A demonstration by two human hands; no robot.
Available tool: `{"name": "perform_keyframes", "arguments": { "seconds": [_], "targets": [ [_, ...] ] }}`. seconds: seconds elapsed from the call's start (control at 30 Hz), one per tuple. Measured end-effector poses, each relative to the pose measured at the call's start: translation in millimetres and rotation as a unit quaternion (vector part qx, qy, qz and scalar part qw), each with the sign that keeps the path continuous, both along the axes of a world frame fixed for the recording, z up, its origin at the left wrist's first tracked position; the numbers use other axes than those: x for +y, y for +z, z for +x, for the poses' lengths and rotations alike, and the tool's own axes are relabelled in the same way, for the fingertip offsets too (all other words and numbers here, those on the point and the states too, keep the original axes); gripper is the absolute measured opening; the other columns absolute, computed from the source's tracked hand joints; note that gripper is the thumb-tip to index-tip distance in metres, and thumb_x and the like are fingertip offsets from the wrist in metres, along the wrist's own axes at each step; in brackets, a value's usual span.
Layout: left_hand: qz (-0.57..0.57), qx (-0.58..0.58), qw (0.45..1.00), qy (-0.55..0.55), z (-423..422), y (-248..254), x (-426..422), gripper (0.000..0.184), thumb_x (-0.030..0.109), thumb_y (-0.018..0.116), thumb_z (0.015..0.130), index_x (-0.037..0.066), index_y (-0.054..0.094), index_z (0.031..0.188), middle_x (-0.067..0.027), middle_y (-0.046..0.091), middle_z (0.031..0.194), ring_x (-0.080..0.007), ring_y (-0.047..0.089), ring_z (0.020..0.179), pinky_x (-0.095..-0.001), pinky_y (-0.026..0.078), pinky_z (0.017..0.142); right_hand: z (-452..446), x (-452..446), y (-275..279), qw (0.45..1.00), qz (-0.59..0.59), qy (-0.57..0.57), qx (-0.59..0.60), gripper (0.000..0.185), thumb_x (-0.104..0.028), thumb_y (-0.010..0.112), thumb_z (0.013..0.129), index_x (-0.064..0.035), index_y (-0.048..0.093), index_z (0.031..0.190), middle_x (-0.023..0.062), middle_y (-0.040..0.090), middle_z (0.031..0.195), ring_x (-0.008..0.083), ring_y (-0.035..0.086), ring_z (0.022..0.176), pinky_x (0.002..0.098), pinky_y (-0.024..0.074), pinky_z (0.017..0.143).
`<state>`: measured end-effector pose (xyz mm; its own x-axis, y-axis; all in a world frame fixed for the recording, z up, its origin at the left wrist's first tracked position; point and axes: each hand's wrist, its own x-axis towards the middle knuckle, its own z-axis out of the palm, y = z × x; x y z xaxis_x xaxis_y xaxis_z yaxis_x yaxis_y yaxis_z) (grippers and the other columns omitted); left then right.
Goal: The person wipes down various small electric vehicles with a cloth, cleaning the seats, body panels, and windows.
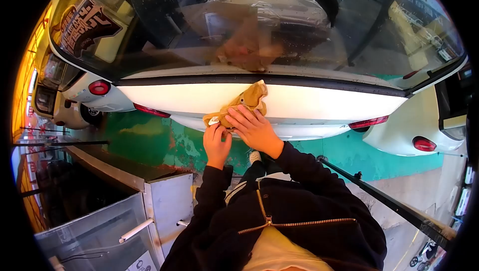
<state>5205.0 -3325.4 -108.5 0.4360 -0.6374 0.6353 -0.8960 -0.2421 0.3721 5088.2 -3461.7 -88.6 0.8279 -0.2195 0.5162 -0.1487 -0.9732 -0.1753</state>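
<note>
A crumpled tan cloth [253, 97] lies against the white rear panel [319, 99] of a car, just below the black lower edge of its rear window. My right hand [255, 130] rests on the lower part of the cloth, its fingers stretched out and pressing it to the panel. Lower and to the left, my left hand [217, 144] has its fingers bent together at the cloth's bottom left corner, by a small white patch. Part of the cloth is hidden under the right hand's fingers.
Above the panel is the rear window [309, 46], with drops and a sticker [90, 26]. Red lights [369, 122] sit on either side. A metal cabinet [169, 211] stands at lower left. A black pole [389, 201] slants at right, over the green and grey floor.
</note>
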Motion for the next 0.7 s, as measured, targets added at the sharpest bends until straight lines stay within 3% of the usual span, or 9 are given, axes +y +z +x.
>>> {"name": "perform_keyframes", "arguments": {
  "seconds": [0.1,0.17,0.2,0.23,0.3,0.37,0.43,0.53,0.7],
  "targets": [
    [0.021,0.080,0.996,-0.021,1,-7,15,0.028,0.001,0.072,0.063,0.008,0.060,0.087,-0.0083,0.062,0.108,-0.0296,0.057,0.081,-0.0402,0.044,0.072,1,-2,6,0.999,0.006,0.050,-0.011,0.061,-0.030,0.061,0.087,-0.0149,0.042,0.143,0.0020,0.036,0.151,0.0172,0.033,0.140,0.0355,0.0275,0.111],
    [0.018,0.003,0.998,-0.063,1,8,13,0.027,0.000,0.073,0.064,0.007,0.061,0.088,-0.0108,0.063,0.107,-0.0300,0.058,0.087,-0.0410,0.046,0.074,-1,1,15,0.987,0.151,-0.006,-0.048,0.068,-0.029,0.069,0.081,-0.0091,0.044,0.140,0.0106,0.039,0.149,0.0256,0.036,0.137,0.0405,0.0335,0.106],
    [0.003,-0.043,0.997,-0.060,-3,22,5,0.024,-0.001,0.072,0.066,0.008,0.062,0.086,-0.0099,0.064,0.110,-0.0299,0.060,0.091,-0.0415,0.046,0.075,-4,-2,14,0.985,0.152,-0.032,-0.070,0.074,-0.030,0.071,0.080,-0.0035,0.040,0.142,0.0173,0.036,0.149,0.0305,0.034,0.138,0.0445,0.0309,0.109],
    [0.000,-0.045,0.998,-0.044,-7,36,-5,0.024,-0.001,0.072,0.066,0.008,0.062,0.086,-0.0099,0.064,0.110,-0.0299,0.060,0.091,-0.0415,0.046,0.075,-7,-8,16,0.986,0.149,-0.015,-0.070,0.074,-0.030,0.071,0.080,-0.0035,0.040,0.142,0.0173,0.036,0.149,0.0305,0.034,0.138,0.0445,0.0309,0.109],
    [-0.009,-0.112,0.989,-0.094,-12,59,-27,0.021,0.002,0.073,0.068,0.010,0.063,0.085,-0.0068,0.064,0.115,-0.0278,0.062,0.102,-0.0412,0.047,0.086,-19,-19,24,0.975,0.143,-0.152,-0.080,0.075,-0.028,0.070,0.081,-0.0010,0.037,0.143,0.0190,0.035,0.149,0.0353,0.032,0.138,0.0485,0.0274,0.110],
    [-0.008,-0.088,0.985,-0.149,-14,71,-53,0.022,0.002,0.072,0.068,0.011,0.064,0.086,-0.0077,0.063,0.119,-0.0307,0.060,0.113,-0.0432,0.046,0.093,-35,-38,36,0.975,0.116,-0.177,-0.067,0.076,-0.026,0.070,0.081,0.0006,0.035,0.143,0.0192,0.035,0.149,0.0382,0.032,0.137,0.0513,0.0258,0.110],
    [-0.018,-0.044,0.976,-0.211,-17,75,-75,0.020,0.004,0.071,0.069,0.012,0.065,0.086,-0.0070,0.063,0.117,-0.0283,0.058,0.119,-0.0440,0.043,0.100,-49,-52,45,0.976,0.078,-0.195,-0.066,0.072,-0.029,0.069,0.081,0.0005,0.040,0.140,0.0185,0.040,0.145,0.0363,0.037,0.133,0.0488,0.0303,0.107],
    [-0.082,-0.040,0.979,-0.184,-27,68,-99,0.016,0.007,0.070,0.071,0.013,0.064,0.085,-0.0066,0.063,0.116,-0.0264,0.059,0.117,-0.0435,0.044,0.099,-53,-61,51,0.980,0.047,-0.177,-0.082,0.070,-0.030,0.068,0.081,0.0032,0.041,0.137,0.0196,0.043,0.141,0.0385,0.041,0.128,0.0501,0.0306,0.105],
    [-0.094,-0.053,0.983,-0.148,-13,62,-102,0.019,0.014,0.070,0.071,0.017,0.064,0.089,-0.0066,0.063,0.116,-0.0230,0.060,0.115,-0.0403,0.046,0.097,-33,-47,54,0.975,0.029,-0.199,-0.095,0.070,-0.025,0.066,0.081,0.0084,0.039,0.136,0.0245,0.042,0.138,0.0424,0.039,0.125,0.0546,0.0276,0.105]
  ]
}}
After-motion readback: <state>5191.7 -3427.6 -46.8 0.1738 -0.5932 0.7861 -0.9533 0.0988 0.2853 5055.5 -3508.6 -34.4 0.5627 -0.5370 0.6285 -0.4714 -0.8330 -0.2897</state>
